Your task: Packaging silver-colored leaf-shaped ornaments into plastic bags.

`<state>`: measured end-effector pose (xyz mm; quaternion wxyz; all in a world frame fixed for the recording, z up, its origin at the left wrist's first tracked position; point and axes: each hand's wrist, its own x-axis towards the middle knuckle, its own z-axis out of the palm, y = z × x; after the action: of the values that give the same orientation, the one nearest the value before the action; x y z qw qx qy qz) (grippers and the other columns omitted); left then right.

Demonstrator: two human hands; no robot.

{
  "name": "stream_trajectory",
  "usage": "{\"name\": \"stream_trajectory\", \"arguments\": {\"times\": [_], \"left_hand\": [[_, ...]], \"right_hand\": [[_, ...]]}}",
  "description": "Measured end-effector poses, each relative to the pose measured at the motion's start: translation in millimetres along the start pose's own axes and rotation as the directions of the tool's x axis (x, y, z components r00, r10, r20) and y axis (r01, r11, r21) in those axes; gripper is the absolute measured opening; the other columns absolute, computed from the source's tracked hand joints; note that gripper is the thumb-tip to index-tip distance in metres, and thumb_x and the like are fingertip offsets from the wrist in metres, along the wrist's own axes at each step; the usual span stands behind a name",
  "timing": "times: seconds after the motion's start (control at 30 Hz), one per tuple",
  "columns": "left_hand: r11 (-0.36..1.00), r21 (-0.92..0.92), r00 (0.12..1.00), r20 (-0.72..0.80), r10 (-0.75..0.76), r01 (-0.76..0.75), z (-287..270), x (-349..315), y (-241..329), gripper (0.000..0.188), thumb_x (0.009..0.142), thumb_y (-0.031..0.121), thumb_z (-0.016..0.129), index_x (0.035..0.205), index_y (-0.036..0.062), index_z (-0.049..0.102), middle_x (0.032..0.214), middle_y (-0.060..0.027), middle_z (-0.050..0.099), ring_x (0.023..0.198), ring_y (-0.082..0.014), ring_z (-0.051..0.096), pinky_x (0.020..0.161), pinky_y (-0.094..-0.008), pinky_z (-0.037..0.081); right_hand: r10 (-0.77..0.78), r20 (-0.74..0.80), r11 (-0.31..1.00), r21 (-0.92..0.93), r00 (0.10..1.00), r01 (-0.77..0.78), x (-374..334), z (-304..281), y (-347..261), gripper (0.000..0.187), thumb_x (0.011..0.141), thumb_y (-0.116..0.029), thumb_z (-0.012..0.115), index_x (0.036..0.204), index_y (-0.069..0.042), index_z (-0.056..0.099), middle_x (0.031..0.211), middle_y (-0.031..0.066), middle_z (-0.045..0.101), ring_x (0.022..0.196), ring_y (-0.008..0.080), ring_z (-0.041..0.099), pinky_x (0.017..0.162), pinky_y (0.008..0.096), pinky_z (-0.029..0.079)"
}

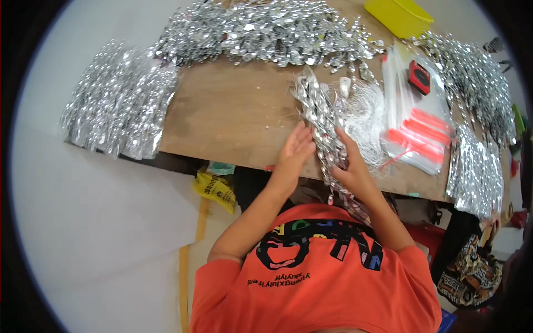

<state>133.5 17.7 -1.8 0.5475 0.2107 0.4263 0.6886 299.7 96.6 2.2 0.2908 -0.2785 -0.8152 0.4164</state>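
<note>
**Both hands on silver strip bundle, near bench edge**

Left hand (296, 149) lies flat, fingers spread, against the bundle of silver strips (322, 125). Right hand (350, 164) holds its near end, grip closed around it. Bundle lies on the wooden bench (233, 116), clear bags (416, 127) just right.

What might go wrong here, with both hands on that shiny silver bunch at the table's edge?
The silver bunch hangs over the table edge, so pieces may slip off toward the lap. It also lies against the white thread tangle, which might snag. The left hand and right hand may get scratched if the pieces are sharp.
</note>
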Motion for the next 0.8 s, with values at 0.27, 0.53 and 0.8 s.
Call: {"name": "stream_trajectory", "arguments": {"times": [0.27,0.53,0.8], "left_hand": [[0.941,0.245,0.971,0.010,0.239,-0.234,-17,45,7,0.069,0.088,0.006,0.060,0.144,-0.0070,0.021,0.143,-0.0224,0.035,0.130,-0.0247,0.040,0.105,-0.0329,0.035],[0.895,0.364,0.961,-0.001,0.276,-0.256,-13,37,2,0.070,0.081,-0.005,0.060,0.142,-0.0062,0.026,0.132,-0.0175,0.047,0.116,-0.0205,0.052,0.095,-0.0299,0.043],[0.910,0.337,0.957,-0.074,0.281,-0.242,-8,38,14,0.076,0.077,-0.011,0.056,0.145,-0.0019,0.023,0.135,-0.0180,0.043,0.114,-0.0208,0.053,0.086,-0.0291,0.049]], "right_hand": [[0.283,0.101,0.768,0.572,0.954,-0.288,37,25,-10,0.089,0.077,0.004,0.057,0.151,-0.013,0.011,0.132,0.0187,0.042,0.111,0.0201,0.051,0.090,0.0294,0.043],[0.435,0.052,0.546,0.778,0.899,-0.310,40,28,5,0.076,0.079,0.007,0.056,0.147,-0.010,0.026,0.123,0.0117,0.051,0.109,0.0200,0.055,0.096,0.0299,0.043],[0.422,0.044,0.574,0.760,0.906,-0.304,42,28,3,0.072,0.081,0.004,0.060,0.145,-0.009,0.030,0.124,0.0107,0.049,0.108,0.0160,0.052,0.092,0.0275,0.045]]}}
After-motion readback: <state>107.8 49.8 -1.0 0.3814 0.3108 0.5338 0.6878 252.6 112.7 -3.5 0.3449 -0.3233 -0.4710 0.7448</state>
